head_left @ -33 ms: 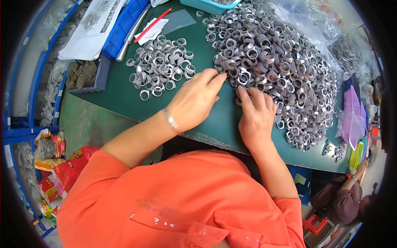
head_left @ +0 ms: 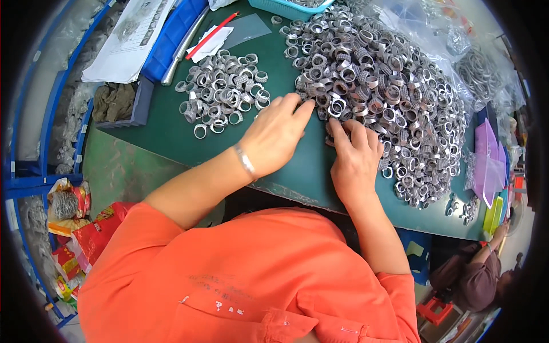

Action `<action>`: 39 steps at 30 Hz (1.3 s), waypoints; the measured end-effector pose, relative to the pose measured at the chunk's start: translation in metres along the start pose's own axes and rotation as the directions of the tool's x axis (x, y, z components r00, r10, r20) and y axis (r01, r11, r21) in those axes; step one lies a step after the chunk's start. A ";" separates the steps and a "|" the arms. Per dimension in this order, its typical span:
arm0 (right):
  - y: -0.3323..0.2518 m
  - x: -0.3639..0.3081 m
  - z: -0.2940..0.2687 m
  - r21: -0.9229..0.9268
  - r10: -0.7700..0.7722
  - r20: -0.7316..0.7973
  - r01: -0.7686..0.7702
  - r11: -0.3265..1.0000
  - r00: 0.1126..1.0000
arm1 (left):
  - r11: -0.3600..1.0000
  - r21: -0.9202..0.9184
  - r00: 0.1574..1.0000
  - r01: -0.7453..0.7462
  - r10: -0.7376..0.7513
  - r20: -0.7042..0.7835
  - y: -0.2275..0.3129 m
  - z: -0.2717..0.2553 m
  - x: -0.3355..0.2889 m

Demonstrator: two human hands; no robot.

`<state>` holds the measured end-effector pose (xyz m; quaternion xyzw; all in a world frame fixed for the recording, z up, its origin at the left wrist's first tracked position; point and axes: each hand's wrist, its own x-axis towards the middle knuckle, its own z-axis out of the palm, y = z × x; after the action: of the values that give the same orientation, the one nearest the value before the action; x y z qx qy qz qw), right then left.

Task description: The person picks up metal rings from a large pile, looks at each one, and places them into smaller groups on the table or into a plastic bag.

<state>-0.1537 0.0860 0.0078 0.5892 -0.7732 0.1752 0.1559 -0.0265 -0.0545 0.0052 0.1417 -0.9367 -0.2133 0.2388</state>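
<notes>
Rings (head_left: 372,80) are lying heaped ahead and rightward, the heap's long axis running far-left to near-right; the right hand (head_left: 355,154) is resting nearer, fingers curled at its edge. The left hand (head_left: 278,132) is hovering narrow beside it, and whether either is gripping, I can't tell! Print is showing on paper (head_left: 108,63) and shirt (head_left: 240,257), unreadable.

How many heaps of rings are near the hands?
2: the small heap of rings left of the left hand, and the big heap of rings, with the right hand at its edge.
</notes>
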 end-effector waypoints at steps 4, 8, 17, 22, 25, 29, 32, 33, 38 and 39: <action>0.002 -0.016 0.003 0.055 0.032 -0.077 -0.028 0.998 0.996 | 0.999 -0.048 1.000 -0.002 0.002 -0.018 -0.001 0.012 0.008; 0.005 -0.021 0.005 0.114 0.015 -0.183 0.006 0.993 0.983 | 0.988 -0.109 0.994 -0.109 0.106 -0.031 0.004 0.014 -0.003; 0.003 -0.027 0.006 0.730 0.281 -0.136 -0.096 0.677 0.950 | 0.517 -0.763 0.918 0.388 -0.291 0.269 0.031 0.008 -0.020; 0.004 -0.036 0.012 0.899 0.380 -0.002 -0.164 0.406 0.925 | 0.416 -0.861 0.953 0.292 -0.205 0.223 0.037 0.013 -0.028; 0.003 -0.034 0.010 0.920 0.376 0.002 -0.149 0.362 0.927 | 0.454 -0.858 0.969 0.241 -0.156 0.190 0.038 0.013 -0.026; 0.004 -0.038 0.006 0.926 0.392 0.058 -0.196 0.322 0.918 | 0.420 -0.870 0.965 0.258 -0.150 0.214 0.039 0.012 -0.026; 0.002 -0.041 0.003 0.933 0.398 0.097 -0.223 0.283 0.912 | 0.437 -0.860 0.965 0.263 -0.136 0.226 0.037 0.014 -0.028; -0.001 -0.042 0.003 0.954 0.454 0.125 -0.233 0.190 0.882 | 0.430 -0.862 0.963 0.269 -0.140 0.231 0.039 0.013 -0.029; 0.003 -0.052 -0.008 0.714 0.196 -0.059 -0.095 0.694 0.979 | 0.846 -0.533 0.985 -0.001 0.092 0.144 0.034 0.004 -0.032; 0.001 -0.056 -0.009 0.692 0.187 -0.049 -0.102 0.715 0.981 | 0.873 -0.487 0.986 -0.028 0.104 0.129 0.034 0.004 -0.034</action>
<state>-0.1397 0.1388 -0.0092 0.5316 -0.6870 0.4935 -0.0428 -0.0058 -0.0115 0.0048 0.0289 -0.8734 -0.4422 0.2022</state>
